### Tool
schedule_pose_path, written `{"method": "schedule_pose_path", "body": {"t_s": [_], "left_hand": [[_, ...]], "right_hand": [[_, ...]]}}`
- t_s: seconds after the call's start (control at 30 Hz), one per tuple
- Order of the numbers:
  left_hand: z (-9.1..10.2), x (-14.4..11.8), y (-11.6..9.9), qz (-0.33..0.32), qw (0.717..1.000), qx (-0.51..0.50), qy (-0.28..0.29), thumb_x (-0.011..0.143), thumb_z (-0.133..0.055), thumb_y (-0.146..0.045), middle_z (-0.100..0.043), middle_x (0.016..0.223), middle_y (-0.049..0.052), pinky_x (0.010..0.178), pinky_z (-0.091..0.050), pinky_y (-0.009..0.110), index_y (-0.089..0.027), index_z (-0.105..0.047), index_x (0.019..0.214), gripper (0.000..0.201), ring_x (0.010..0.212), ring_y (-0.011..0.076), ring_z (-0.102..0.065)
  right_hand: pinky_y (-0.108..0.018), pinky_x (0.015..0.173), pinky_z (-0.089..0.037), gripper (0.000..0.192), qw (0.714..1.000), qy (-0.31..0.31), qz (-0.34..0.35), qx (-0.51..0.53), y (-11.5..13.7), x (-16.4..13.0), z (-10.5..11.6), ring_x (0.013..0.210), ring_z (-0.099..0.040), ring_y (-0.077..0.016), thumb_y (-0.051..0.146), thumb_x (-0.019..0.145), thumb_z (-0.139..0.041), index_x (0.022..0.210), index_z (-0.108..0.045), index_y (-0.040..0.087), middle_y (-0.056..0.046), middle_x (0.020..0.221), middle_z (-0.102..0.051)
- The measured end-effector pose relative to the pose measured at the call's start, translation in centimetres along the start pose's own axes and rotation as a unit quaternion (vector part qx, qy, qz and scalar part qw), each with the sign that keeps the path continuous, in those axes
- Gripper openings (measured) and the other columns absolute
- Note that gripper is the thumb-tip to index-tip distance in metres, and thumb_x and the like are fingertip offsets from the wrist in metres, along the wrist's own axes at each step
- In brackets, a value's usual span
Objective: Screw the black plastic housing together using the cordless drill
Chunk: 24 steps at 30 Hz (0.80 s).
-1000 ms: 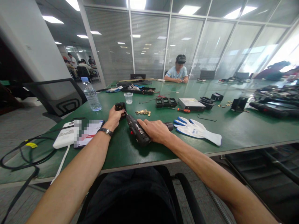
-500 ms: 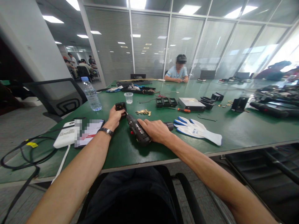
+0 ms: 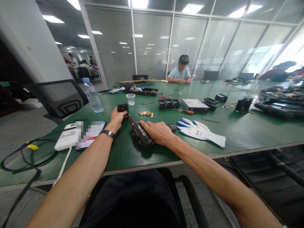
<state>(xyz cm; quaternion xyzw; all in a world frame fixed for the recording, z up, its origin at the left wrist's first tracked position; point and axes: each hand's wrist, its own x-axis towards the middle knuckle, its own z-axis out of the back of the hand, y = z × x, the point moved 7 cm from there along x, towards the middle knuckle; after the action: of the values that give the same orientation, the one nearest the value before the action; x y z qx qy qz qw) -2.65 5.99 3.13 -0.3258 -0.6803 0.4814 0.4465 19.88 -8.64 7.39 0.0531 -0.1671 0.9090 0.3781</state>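
Observation:
My left hand (image 3: 117,119) is closed on a small black plastic part (image 3: 123,108), holding it up on its side over the green table. My right hand (image 3: 159,131) is wrapped round the grip of a black cordless screwdriver (image 3: 142,134) with a red button. Its bit points up and left and meets the face of the black part; the exact contact is too small to make out. Just beyond the tool lies a heap of small brass-coloured pieces (image 3: 145,114). To the right of my right hand rests a white glove with blue edging (image 3: 200,132).
A water bottle (image 3: 93,96), a clear plastic cup (image 3: 130,99), a white power bank (image 3: 68,136) and a phone (image 3: 91,134) stand or lie leftward. Farther out are black trays (image 3: 169,104), a grey box (image 3: 194,106) and an orange-handled screwdriver (image 3: 187,111). A person (image 3: 180,72) sits across.

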Motion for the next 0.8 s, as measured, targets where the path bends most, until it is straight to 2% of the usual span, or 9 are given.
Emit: {"method": "schedule_pose_path", "body": {"t_s": [0.6, 0.8], "left_hand": [[-0.11, -0.54, -0.38, 0.016, 1.0, -0.002, -0.007, 0.058, -0.065, -0.011, -0.063, 0.082, 0.002, 0.066, -0.052, 0.03, -0.018, -0.058, 0.089, 0.033, 0.069, 0.0141, -0.061], [-0.3, -0.71, -0.64, 0.008, 1.0, -0.002, 0.003, 0.058, -0.065, -0.011, -0.063, 0.081, 0.002, 0.065, -0.052, 0.03, -0.017, -0.058, 0.089, 0.033, 0.068, 0.0142, -0.061]], "right_hand": [[-0.035, 0.072, -0.047, 0.067, 0.999, 0.038, -0.003, 0.0, 0.07, -0.09, 0.02, 0.092, -0.064, -0.0261, 0.03, 0.088, -0.048, 0.145, -0.012, 0.02, -0.016, 0.119, -0.056], [-0.035, 0.069, -0.048, 0.069, 1.0, 0.021, 0.001, 0.003, 0.05, -0.06, 0.02, 0.088, -0.065, -0.0264, 0.03, 0.086, -0.051, 0.144, -0.015, 0.02, -0.014, 0.116, -0.058]]}}
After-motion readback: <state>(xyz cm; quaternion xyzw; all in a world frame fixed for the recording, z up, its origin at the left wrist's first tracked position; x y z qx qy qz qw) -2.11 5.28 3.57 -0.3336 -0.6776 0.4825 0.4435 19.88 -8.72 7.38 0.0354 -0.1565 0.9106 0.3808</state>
